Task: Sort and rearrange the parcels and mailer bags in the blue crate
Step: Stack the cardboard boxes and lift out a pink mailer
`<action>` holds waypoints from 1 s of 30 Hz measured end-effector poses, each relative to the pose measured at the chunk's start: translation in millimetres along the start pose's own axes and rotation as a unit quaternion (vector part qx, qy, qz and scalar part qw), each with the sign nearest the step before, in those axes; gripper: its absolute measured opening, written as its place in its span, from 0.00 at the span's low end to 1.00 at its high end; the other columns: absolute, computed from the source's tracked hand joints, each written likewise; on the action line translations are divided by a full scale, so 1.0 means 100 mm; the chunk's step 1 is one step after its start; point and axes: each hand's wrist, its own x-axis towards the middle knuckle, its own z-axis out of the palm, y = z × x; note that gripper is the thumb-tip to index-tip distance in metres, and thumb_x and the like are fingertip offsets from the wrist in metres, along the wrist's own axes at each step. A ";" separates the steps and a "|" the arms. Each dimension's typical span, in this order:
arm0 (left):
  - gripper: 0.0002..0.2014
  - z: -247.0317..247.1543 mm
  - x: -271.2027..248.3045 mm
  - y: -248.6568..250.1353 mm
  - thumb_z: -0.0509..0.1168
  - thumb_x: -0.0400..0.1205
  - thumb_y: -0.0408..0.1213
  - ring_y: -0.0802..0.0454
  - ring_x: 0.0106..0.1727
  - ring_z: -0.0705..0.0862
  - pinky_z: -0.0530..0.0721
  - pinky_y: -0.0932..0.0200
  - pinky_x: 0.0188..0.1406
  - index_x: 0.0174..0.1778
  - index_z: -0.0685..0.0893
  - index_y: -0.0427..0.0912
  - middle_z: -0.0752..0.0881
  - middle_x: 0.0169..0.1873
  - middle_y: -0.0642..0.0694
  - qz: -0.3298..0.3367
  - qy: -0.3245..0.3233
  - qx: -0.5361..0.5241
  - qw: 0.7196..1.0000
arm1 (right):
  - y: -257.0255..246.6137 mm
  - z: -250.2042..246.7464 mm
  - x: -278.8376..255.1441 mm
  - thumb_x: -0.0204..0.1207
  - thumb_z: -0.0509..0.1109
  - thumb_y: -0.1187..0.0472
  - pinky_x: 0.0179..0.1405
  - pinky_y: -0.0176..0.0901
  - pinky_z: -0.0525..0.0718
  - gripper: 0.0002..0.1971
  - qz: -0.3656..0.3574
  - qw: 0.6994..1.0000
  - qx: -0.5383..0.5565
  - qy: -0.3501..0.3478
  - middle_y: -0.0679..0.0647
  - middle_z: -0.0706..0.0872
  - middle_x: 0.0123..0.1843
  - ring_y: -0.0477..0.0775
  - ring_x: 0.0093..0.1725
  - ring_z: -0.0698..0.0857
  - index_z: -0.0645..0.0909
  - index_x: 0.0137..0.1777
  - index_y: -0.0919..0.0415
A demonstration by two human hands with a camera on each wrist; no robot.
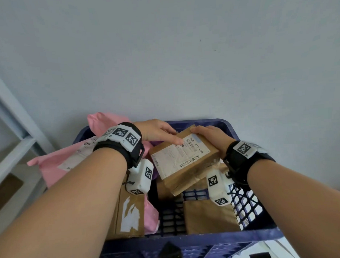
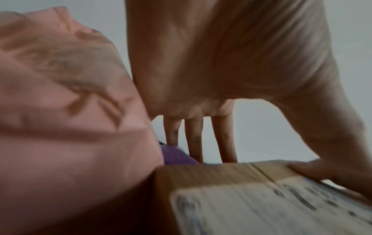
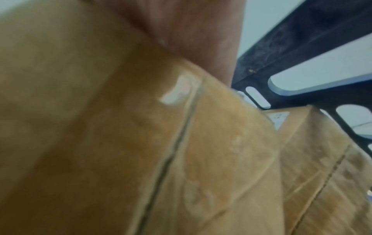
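Observation:
A brown cardboard parcel point(image 1: 183, 159) with a white shipping label hangs tilted over the far middle of the blue crate point(image 1: 203, 122). My left hand point(image 1: 165, 134) grips its far left edge, thumb on the label and fingers point(image 2: 193, 136) down behind it. My right hand point(image 1: 202, 133) curls over the far right corner. The left wrist view shows the parcel point(image 2: 261, 198) beside a pink mailer bag point(image 2: 60, 111) and a purple bag point(image 2: 177, 155). The parcel's side point(image 3: 120, 127) fills the right wrist view, against the crate wall point(image 3: 302, 39).
Pink mailer bags point(image 1: 56, 161) pile up at the crate's left and spill over its rim. A brown box with a torn white label point(image 1: 129, 213) lies near left, another brown box point(image 1: 208, 216) near right. A white shelf frame point(image 1: 14, 122) stands left; a grey wall point(image 1: 182, 51) is behind.

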 end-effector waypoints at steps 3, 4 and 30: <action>0.45 0.08 0.01 0.09 0.81 0.55 0.61 0.53 0.62 0.84 0.80 0.51 0.69 0.70 0.78 0.54 0.85 0.62 0.53 -0.001 -0.039 0.007 0.999 | -0.03 0.01 0.03 0.69 0.74 0.44 0.53 0.53 0.88 0.26 0.049 0.997 0.066 0.002 0.62 0.91 0.53 0.62 0.51 0.90 0.83 0.61 0.62; 0.52 0.09 0.02 0.12 0.80 0.51 0.63 0.52 0.64 0.83 0.79 0.49 0.71 0.73 0.75 0.54 0.84 0.64 0.53 0.003 -0.042 0.017 0.999 | -0.04 0.01 0.05 0.71 0.73 0.46 0.48 0.51 0.87 0.24 0.061 0.994 0.092 0.002 0.62 0.91 0.53 0.62 0.50 0.90 0.82 0.62 0.62; 0.42 0.09 0.07 -0.05 0.76 0.58 0.39 0.49 0.58 0.85 0.84 0.55 0.54 0.73 0.76 0.55 0.85 0.61 0.47 -0.010 0.002 -0.186 0.982 | 0.65 0.46 0.04 0.72 0.73 0.47 0.63 0.48 0.81 0.28 0.114 0.710 -0.639 -0.273 0.49 0.84 0.61 0.53 0.61 0.82 0.78 0.72 0.52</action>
